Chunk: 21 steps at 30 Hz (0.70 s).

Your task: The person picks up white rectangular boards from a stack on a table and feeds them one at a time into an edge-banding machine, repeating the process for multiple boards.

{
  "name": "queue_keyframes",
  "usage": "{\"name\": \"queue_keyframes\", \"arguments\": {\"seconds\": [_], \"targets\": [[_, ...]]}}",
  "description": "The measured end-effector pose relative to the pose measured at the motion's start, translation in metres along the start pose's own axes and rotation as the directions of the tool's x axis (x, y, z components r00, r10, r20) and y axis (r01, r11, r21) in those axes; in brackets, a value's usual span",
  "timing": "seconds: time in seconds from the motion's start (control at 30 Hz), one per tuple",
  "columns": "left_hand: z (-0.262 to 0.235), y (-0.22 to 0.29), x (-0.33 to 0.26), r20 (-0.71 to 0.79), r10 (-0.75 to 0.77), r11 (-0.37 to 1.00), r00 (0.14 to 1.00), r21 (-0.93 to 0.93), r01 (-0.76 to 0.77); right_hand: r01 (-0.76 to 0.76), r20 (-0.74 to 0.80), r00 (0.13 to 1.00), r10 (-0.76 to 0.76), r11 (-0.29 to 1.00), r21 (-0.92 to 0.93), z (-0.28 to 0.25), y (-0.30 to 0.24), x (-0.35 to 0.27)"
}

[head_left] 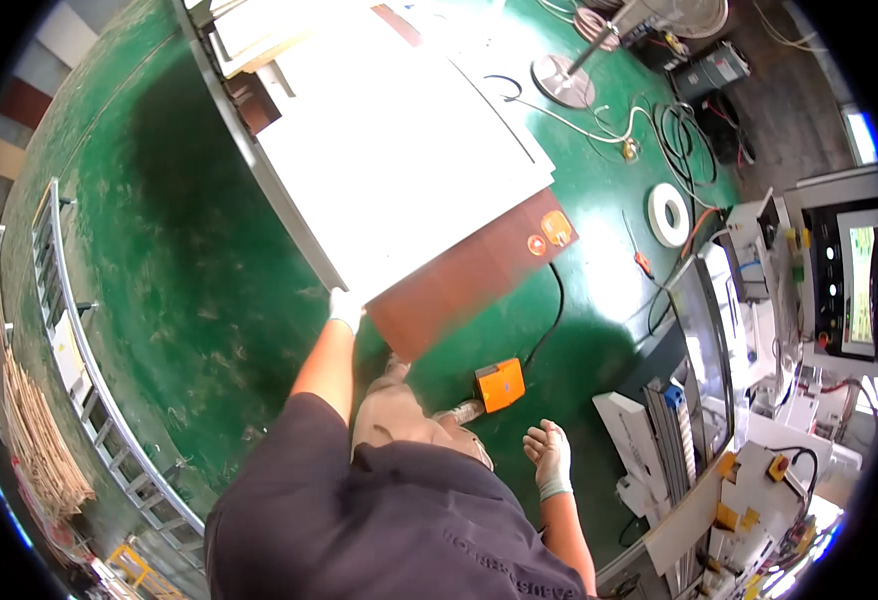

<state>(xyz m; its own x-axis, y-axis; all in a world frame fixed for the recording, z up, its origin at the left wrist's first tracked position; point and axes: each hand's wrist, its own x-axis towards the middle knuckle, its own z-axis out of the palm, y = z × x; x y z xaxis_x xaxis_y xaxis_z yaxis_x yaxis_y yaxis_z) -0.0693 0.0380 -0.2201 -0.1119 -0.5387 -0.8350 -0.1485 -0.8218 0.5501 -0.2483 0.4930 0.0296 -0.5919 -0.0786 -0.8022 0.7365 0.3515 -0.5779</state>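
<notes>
Left hand [345, 308], gloved, grips the near corner of a white panel [409, 150] lying atop a brown board [469, 285] above the green floor [189, 260], right hand [549, 455] gloved, open and empty low beside an orange foot pedal [500, 384], tape roll [670, 214] farther off.

We see two round orange stickers [549, 234] on the brown wooden panel's [469, 285] corner; right of it, a lit upright rectangular screen [861, 285].
</notes>
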Motion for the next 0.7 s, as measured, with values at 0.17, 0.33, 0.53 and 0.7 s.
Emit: {"name": "queue_keyframes", "arguments": {"seconds": [0.17,0.33,0.53,0.7], "targets": [[0.006,0.000,0.002,-0.068,0.030,0.999,0.997,-0.007,-0.031,0.017,0.338,0.941,0.032,0.990,-0.142,0.057,-0.004,0.061],[-0.006,-0.022,-0.020,0.061,0.008,1.000,0.998,-0.028,-0.007,0.565,0.469,0.817,-0.336,0.628,-0.535,0.103,-0.003,0.114],[-0.131,-0.109,-0.076,0.239,-0.105,0.992,0.965,-0.043,0.118,0.496,0.438,0.860,-0.263,0.633,-0.594,0.118,-0.020,0.132],[-0.291,-0.157,-0.112,0.137,-0.240,0.966,0.961,-0.068,0.251,0.567,0.410,0.703,-0.581,0.112,-0.816,0.161,-0.044,0.137]]}}
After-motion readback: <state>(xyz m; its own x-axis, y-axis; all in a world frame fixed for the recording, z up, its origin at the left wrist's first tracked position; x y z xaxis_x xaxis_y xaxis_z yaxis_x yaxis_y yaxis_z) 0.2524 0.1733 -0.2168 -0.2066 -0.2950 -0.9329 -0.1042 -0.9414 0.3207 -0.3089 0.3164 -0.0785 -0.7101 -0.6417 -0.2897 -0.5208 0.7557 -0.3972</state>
